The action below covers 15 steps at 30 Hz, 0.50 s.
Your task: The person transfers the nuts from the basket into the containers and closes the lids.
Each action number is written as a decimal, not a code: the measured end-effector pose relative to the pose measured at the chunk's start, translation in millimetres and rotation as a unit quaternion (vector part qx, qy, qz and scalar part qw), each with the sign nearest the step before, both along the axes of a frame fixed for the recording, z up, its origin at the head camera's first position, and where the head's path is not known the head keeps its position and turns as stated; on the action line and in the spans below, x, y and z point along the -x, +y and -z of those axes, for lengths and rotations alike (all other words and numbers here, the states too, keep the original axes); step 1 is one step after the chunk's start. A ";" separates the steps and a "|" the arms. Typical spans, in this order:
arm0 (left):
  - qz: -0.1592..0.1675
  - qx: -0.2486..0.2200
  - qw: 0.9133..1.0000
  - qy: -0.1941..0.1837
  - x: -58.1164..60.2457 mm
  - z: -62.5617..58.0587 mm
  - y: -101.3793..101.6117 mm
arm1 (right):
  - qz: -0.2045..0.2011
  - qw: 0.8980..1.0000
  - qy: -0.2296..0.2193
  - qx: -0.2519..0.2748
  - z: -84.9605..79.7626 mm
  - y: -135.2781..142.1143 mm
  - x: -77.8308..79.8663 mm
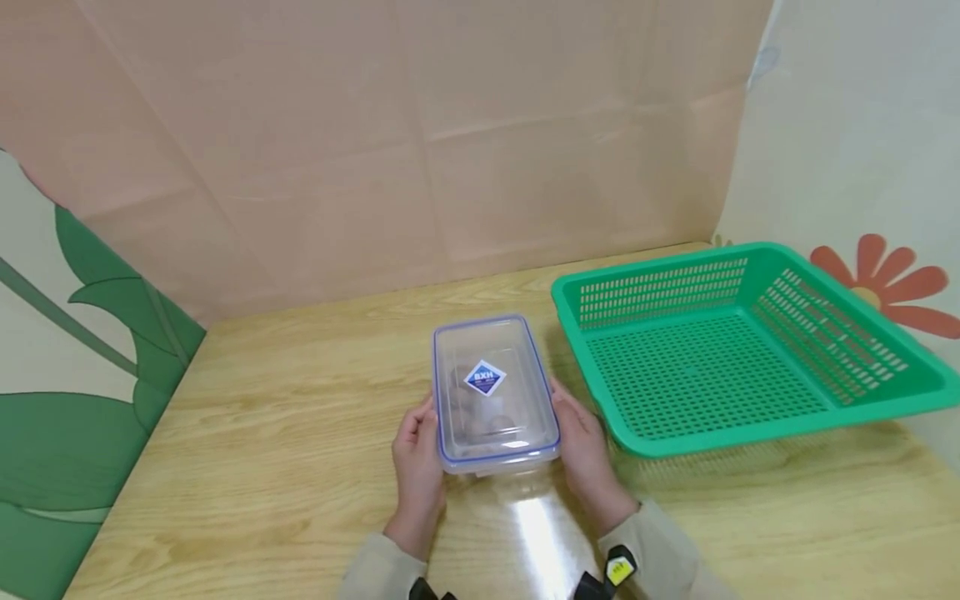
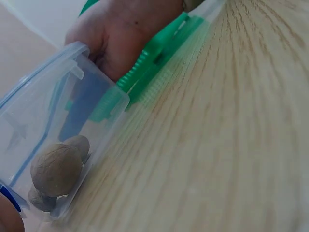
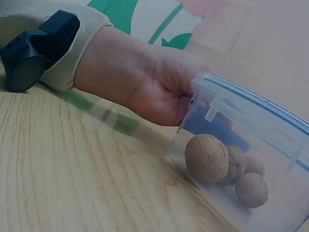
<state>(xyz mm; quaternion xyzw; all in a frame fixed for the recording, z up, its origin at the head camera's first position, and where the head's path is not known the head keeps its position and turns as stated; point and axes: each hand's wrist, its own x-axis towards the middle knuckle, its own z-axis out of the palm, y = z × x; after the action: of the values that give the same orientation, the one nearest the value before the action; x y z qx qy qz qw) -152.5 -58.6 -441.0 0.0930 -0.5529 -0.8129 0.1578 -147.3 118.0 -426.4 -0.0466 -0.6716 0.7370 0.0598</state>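
Observation:
A clear plastic food container (image 1: 495, 417) with a blue-edged lid and a diamond-shaped sticker (image 1: 485, 378) stands between both hands. My left hand (image 1: 418, 462) grips its left side, and my right hand (image 1: 587, 454) grips its right side. Several brown round balls (image 3: 206, 158) with creased surfaces lie inside at the bottom, plain in both wrist views. From the left wrist, the ball cluster (image 2: 56, 169) shows through the wall, and the container's base is right at the tabletop. The lid covers the top. The fingers are partly hidden behind the sides.
A green plastic basket (image 1: 618, 421) with slotted walls stands at the right, close to my right hand. The wooden table (image 1: 262, 467) extends to the left and front. A pinkish sheet (image 1: 337, 150) hangs behind, with flower-patterned panels (image 1: 900, 167) at the sides.

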 end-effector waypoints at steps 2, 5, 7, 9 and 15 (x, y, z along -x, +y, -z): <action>-0.005 0.000 1.000 -0.002 -0.8 0.8 1.0 | -0.002 1.000 -0.004 -0.001 0.2 0.2 -0.9; -0.010 0.011 1.000 -0.006 -1.8 1.2 2.2 | -0.006 1.000 -0.003 -0.005 0.8 0.9 -2.0; -0.011 0.019 1.000 -0.007 -2.0 0.9 2.6 | -0.005 1.000 -0.001 -0.013 0.4 1.2 -2.1; -0.013 0.026 1.000 -0.006 -2.1 -0.2 2.6 | -0.001 1.000 0.002 -0.024 -0.5 1.0 -2.0; -0.021 0.035 0.999 -0.026 -3.2 -1.5 1.8 | -0.004 1.000 -0.014 -0.013 -0.3 1.1 -1.3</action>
<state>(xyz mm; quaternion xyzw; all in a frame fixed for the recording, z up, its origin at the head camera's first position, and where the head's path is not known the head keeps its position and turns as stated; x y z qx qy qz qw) -149.2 -56.8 -439.6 0.1205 -0.5825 -0.7869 0.1640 -146.0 119.1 -426.1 -0.0530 -0.6820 0.7278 0.0481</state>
